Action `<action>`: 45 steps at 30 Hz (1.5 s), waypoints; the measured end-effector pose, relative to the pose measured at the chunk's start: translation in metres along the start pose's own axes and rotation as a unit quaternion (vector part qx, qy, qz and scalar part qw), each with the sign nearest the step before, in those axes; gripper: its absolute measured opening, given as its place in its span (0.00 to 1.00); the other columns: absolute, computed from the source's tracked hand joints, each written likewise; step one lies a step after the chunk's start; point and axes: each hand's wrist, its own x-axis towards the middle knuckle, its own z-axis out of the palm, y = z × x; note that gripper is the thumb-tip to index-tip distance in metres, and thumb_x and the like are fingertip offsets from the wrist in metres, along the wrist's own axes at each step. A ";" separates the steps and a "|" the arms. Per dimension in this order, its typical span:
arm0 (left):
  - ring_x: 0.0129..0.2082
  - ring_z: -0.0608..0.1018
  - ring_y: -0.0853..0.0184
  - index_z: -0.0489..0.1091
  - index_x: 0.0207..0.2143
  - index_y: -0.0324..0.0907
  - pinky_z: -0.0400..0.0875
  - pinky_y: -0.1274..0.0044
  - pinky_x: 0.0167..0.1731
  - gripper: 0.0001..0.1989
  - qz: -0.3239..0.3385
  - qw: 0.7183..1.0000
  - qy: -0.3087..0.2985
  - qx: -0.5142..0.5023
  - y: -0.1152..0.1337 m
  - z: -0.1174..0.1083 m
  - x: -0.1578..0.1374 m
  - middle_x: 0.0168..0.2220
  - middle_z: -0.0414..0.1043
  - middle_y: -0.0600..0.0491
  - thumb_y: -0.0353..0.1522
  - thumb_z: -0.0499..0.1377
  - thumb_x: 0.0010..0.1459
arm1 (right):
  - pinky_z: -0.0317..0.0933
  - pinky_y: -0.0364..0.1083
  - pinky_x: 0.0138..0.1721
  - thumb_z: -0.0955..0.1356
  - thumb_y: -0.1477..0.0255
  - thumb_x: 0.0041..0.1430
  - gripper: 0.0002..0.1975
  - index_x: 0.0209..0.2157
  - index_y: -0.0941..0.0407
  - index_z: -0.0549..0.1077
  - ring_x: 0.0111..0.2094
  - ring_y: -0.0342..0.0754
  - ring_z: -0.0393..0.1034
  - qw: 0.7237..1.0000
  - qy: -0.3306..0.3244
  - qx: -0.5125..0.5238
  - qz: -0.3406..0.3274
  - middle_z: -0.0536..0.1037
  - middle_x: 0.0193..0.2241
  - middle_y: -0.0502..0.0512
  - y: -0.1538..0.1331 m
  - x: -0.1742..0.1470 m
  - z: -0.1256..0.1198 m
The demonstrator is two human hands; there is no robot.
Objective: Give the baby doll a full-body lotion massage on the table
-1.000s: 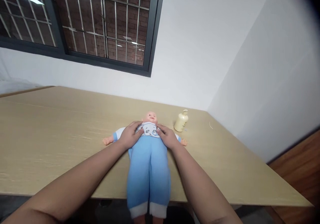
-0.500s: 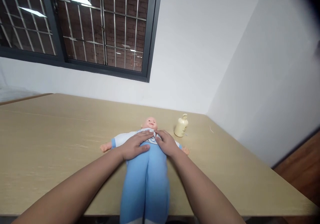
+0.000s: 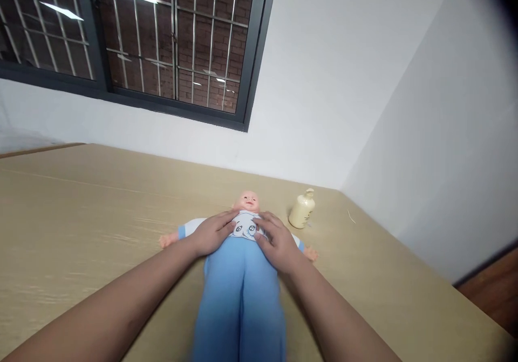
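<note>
A baby doll lies on its back on the table, its head toward the wall and its arms spread out. It wears blue trousers and a white top with a cartoon face on the chest. My left hand rests on the left side of the doll's chest, fingers stretched out. On the right side of the chest lies my right hand, its fingers apart and slightly bent. Neither hand grips anything. The doll's legs run toward me between my forearms.
A cream pump bottle stands on the wooden table, right of the doll's head. A thin white strand lies farther right. Behind the table are a white wall and a barred window.
My hands have moved apart toward the sides of the doll's chest, uncovering more of the printed face. The view has shifted slightly.
</note>
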 end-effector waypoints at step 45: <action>0.68 0.57 0.63 0.60 0.65 0.37 0.48 0.70 0.67 0.31 -0.012 0.998 0.051 0.028 -0.013 0.022 -0.006 0.67 0.55 0.48 0.44 0.45 0.67 | 0.59 0.52 0.60 0.57 0.62 0.69 0.23 0.57 0.55 0.71 0.57 0.52 0.68 0.994 0.086 -0.038 0.060 0.75 0.55 0.58 0.024 -0.008 0.040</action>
